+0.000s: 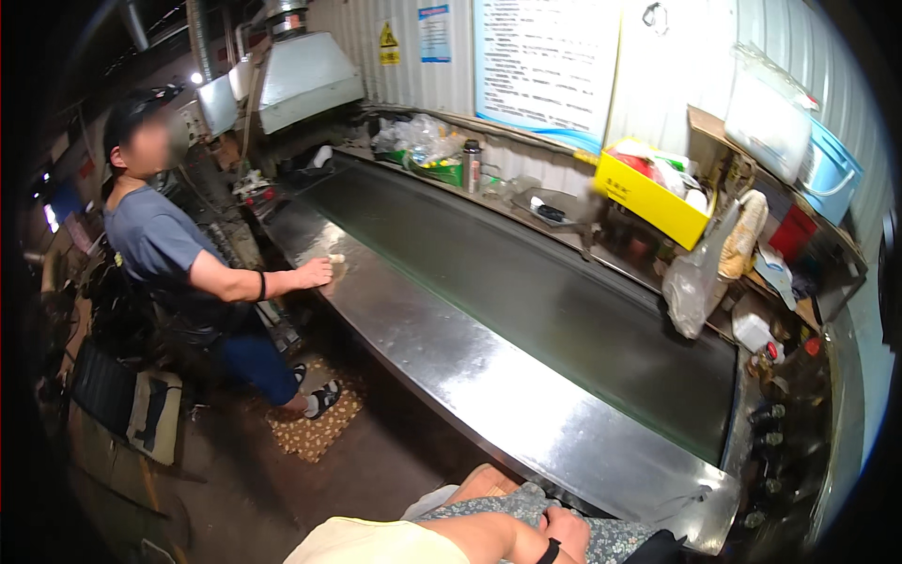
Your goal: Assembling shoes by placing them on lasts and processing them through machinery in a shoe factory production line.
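My left hand (568, 532) comes in at the lower edge, past a pale yellow sleeve (371, 543) and a black wristband (549, 551). It rests on grey patterned cloth (620, 538) over my lap, with its fingers curled. Whether anything lies inside them is hidden. I do not see my right hand. Just beyond my lap runs the shiny metal ledge (526, 395) of a long worktable, apart from my hand. Along that ledge stretches a dark, flat, belt-like surface (554, 301). Toward the far end, a co-worker's hand (316, 272) touches the ledge beside a small pale object (335, 258).
A co-worker (160, 230) stands at the left by a patterned mat (315, 414). Behind the belt are a flask (472, 166), a dark tray (554, 209), a yellow box (653, 193) and a hanging plastic bag (691, 282). A chair (103, 390) is at the left, a blue bucket (832, 169) at the right.
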Tool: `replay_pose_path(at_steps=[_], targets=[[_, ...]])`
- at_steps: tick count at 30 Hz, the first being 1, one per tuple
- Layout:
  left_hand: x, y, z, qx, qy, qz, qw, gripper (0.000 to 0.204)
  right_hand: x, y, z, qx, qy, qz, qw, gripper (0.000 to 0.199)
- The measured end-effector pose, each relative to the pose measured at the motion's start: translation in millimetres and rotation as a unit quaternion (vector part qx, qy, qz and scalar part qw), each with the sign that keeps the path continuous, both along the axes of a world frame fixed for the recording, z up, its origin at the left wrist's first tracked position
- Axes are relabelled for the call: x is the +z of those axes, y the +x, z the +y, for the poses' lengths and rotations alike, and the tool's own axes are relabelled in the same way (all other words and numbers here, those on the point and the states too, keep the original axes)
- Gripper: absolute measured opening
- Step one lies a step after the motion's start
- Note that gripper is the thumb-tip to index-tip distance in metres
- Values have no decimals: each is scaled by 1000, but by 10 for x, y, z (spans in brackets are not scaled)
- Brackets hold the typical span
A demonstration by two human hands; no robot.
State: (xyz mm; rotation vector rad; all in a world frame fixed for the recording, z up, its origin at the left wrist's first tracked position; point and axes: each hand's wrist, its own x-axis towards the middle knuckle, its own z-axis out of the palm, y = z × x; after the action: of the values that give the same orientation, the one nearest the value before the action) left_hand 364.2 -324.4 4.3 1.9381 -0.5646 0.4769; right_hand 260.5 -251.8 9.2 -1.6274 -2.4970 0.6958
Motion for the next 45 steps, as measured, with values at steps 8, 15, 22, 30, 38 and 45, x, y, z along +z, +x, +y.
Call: replay_pose_path(at_steps=[8, 15, 22, 30, 38, 45], targets=[[561, -239, 64, 27, 123, 66, 990, 44, 120, -204, 143, 49, 45, 15, 998, 17], [514, -196, 150, 16, 43, 98, 994, 46, 130, -157, 12, 52, 52, -3, 997, 17], [476, -124, 139, 13, -42, 146, 988, 49, 146, -166, -11, 64, 69, -10, 996, 17], [755, -341, 99, 77, 94, 153, 981, 48, 97, -154, -88, 67, 77, -14, 995, 17], [617, -426, 93, 88, 42, 161, 982, 44, 73, -222, -65, 75, 94, -15, 993, 17], [735, -211, 111, -20, -22, 243, 969, 68, -16, -94, -113, 66, 92, -35, 993, 17]])
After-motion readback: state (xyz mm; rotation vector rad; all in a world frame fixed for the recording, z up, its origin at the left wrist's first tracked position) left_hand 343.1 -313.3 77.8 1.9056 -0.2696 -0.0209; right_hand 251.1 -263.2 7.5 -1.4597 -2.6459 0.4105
